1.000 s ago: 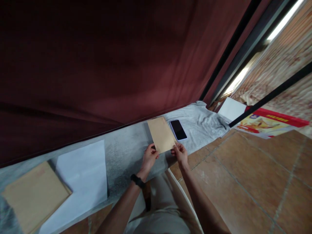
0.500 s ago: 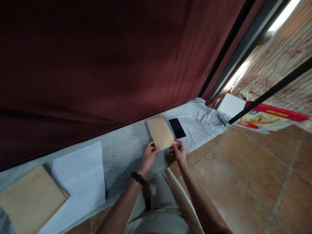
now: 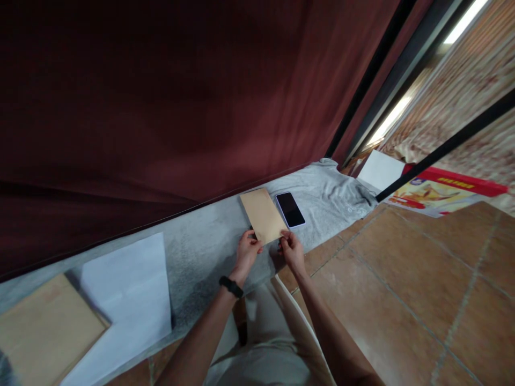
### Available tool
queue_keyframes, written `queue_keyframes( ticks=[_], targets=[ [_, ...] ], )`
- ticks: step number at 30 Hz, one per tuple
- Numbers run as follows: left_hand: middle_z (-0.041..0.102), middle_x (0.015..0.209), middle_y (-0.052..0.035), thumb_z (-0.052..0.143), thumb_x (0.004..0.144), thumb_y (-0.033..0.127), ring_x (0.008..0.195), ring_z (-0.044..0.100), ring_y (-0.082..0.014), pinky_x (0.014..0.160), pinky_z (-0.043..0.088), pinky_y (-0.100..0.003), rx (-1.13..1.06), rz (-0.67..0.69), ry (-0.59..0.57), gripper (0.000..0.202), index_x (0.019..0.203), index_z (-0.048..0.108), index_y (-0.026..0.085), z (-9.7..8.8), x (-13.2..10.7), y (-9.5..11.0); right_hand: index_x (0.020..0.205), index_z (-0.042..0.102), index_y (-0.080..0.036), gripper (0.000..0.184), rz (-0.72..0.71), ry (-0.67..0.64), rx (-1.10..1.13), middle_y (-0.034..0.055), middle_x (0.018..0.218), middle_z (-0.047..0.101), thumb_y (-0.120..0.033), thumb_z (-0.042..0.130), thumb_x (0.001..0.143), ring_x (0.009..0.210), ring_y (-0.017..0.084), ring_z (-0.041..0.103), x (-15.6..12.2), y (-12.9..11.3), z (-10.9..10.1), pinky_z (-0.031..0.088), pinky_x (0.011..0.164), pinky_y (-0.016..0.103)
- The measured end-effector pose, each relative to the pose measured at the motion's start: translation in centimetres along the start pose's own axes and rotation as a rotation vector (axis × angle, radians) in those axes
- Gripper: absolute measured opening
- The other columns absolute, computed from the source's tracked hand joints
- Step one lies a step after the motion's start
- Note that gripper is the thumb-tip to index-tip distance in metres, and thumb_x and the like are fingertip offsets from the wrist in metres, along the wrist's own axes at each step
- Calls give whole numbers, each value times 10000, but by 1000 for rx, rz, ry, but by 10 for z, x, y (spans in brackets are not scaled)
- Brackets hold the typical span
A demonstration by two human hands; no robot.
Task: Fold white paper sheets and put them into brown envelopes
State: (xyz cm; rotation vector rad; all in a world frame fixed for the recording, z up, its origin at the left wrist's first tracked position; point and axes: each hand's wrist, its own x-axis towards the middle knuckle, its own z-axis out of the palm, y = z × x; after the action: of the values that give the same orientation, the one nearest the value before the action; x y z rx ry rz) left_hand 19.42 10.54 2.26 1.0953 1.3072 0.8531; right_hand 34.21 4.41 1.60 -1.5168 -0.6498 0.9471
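Observation:
A tan paper envelope [image 3: 263, 214] is held by its near edge over the grey cloth-covered bench [image 3: 197, 241]. My left hand [image 3: 247, 251] pinches the near left corner between thumb and fingers; a black band circles that wrist. At the near right corner, my right hand [image 3: 291, 249] is closed on the paper with thumb and forefinger. Just right of the envelope lies a phone [image 3: 290, 209] with a dark screen and a pale edge. Whether the envelope's far end rests on the cloth, I cannot tell.
White paper [image 3: 132, 289] lies at the left of the bench, partly under a stack of tan envelopes [image 3: 44, 332]. Behind hangs a dark red curtain [image 3: 181, 107]. A black bar [image 3: 446, 145] slants at the right, near a red and yellow box [image 3: 446, 190] on the tiled floor [image 3: 386, 279].
The right fingers have shifted slightly at the envelope's near right corner. Both hands stay at its near edge; the view has moved a little.

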Motion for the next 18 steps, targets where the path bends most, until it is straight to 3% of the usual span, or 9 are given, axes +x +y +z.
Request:
queue_keyframes(
  ticks=[18],
  targets=[
    [587, 543, 103, 725, 675, 132, 422, 549, -95, 438, 371, -176, 45, -37, 42, 593, 1241, 549, 162, 4, 1, 7, 1098, 680, -208, 380, -49, 3, -90, 49, 908, 703, -419, 606, 791, 705, 194, 626, -1, 0, -1, 548, 510, 282]
  ],
)
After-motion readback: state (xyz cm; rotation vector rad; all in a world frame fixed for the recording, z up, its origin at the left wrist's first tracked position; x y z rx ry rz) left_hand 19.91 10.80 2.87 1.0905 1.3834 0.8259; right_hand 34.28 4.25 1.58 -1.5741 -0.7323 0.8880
